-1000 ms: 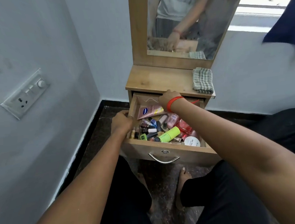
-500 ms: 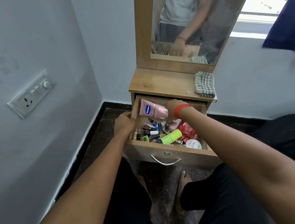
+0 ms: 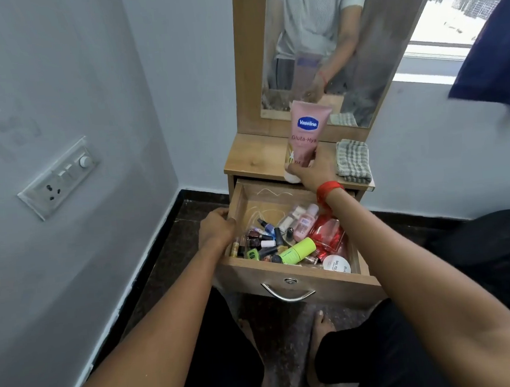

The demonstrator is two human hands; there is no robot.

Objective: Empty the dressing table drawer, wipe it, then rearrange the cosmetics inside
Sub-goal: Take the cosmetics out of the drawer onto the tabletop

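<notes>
The wooden drawer (image 3: 297, 277) of the dressing table is pulled open and holds several cosmetics: nail polish bottles (image 3: 262, 238), a lime green tube (image 3: 298, 251), a red bottle (image 3: 327, 236) and a white jar (image 3: 336, 264). My right hand (image 3: 314, 170), with a red band at the wrist, holds a pink Vaseline tube (image 3: 305, 134) upright, cap down, at the front of the table top (image 3: 254, 158). My left hand (image 3: 217, 230) grips the drawer's left wall.
A folded checked cloth (image 3: 353, 161) lies on the right of the table top. A mirror (image 3: 321, 44) rises behind. A wall with a switch plate (image 3: 58, 176) stands close on the left. A dark garment (image 3: 493, 61) hangs at the right. My bare feet (image 3: 320, 325) rest below the drawer.
My right hand has lifted the pink Vaseline tube out of the drawer and up to the table top. My left hand has stayed on the drawer's left wall.
</notes>
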